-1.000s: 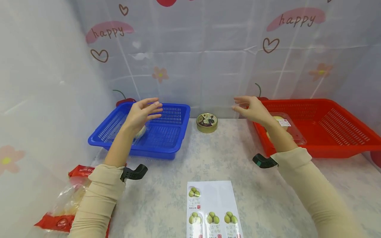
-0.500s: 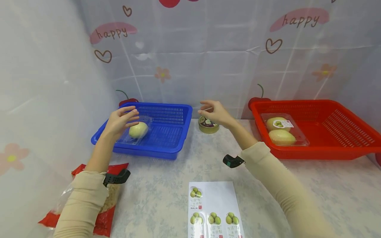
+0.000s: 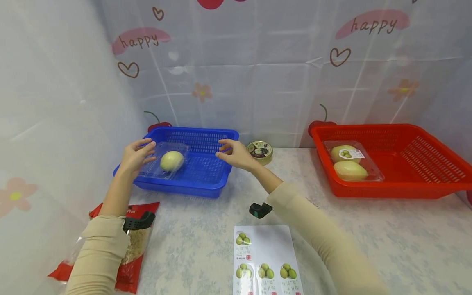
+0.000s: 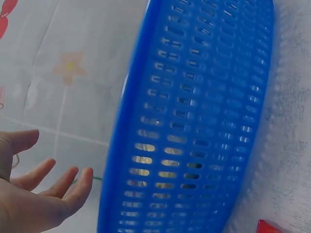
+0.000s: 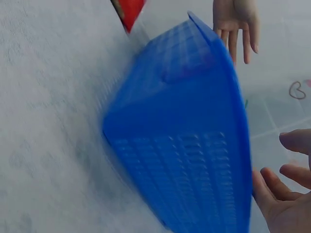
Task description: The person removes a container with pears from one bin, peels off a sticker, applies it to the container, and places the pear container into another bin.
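Observation:
In the head view my left hand (image 3: 135, 157) is over the left end of the blue basket (image 3: 195, 186), fingers relaxed and nothing in them. My right hand (image 3: 236, 155) hovers at the basket's right rim, also holding nothing. Inside the basket lies a clear plastic box (image 3: 153, 166) with one pale yellow oval fruit (image 3: 171, 161) in it. The left wrist view has the left hand (image 4: 46, 194) beside the slotted basket wall (image 4: 194, 97). From the right wrist, the right hand (image 5: 286, 194) shows close to the blue rim.
A red basket (image 3: 391, 190) at right holds a clear box with two yellow fruits (image 3: 350, 170) and a label. A round tin (image 3: 259, 151) stands by the back curtain. In front lies a sticker sheet (image 3: 271, 241); a red-ended bag (image 3: 138, 241) is under the left forearm.
My right hand has swept left from the red basket, past the tin, to the blue basket. The left hand has shifted left and a bit lower. The boxed fruits now show uncovered.

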Motion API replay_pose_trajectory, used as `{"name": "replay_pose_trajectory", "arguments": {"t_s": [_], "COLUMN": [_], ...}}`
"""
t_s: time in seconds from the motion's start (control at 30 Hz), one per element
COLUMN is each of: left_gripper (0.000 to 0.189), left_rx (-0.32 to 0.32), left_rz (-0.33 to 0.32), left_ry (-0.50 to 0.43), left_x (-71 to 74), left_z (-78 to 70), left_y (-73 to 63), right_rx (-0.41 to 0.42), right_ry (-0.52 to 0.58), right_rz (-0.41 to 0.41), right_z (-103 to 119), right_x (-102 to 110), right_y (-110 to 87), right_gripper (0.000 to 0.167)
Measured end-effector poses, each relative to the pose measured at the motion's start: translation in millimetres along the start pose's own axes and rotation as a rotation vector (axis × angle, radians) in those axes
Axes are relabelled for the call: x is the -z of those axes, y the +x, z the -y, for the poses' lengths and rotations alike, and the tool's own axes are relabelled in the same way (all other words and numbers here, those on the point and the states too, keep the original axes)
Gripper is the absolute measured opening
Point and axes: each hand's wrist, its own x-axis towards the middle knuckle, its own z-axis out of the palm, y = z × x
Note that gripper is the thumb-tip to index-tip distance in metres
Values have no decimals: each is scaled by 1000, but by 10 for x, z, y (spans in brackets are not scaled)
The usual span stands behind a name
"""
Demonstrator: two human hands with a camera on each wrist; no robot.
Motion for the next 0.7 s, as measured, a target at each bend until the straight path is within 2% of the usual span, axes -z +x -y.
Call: {"name": "replay_pose_trajectory", "arguments": {"t_s": [0.1,0.2,0.43,0.7], "left_gripper": [68,67,65,65], "left_rx": [-3,-2,32,60], "left_rz": [-29,-56,-137,-156], "left_ry": [103,152,218,268], "left_x": [20,37,77,123], "left_z": [53,112,216,301], "left_y": [22,55,99,141], "right_rx": [-8,-27,-106,-166], "right_ry": [-10,-10,-69,-85], "right_rz": [5,27,96,142], "right_z": [22,53,186,255], "right_x": [-125,-224,-398,-604], "right_y": [43,101,221,310], "right_gripper": [53,53,59,62]}}
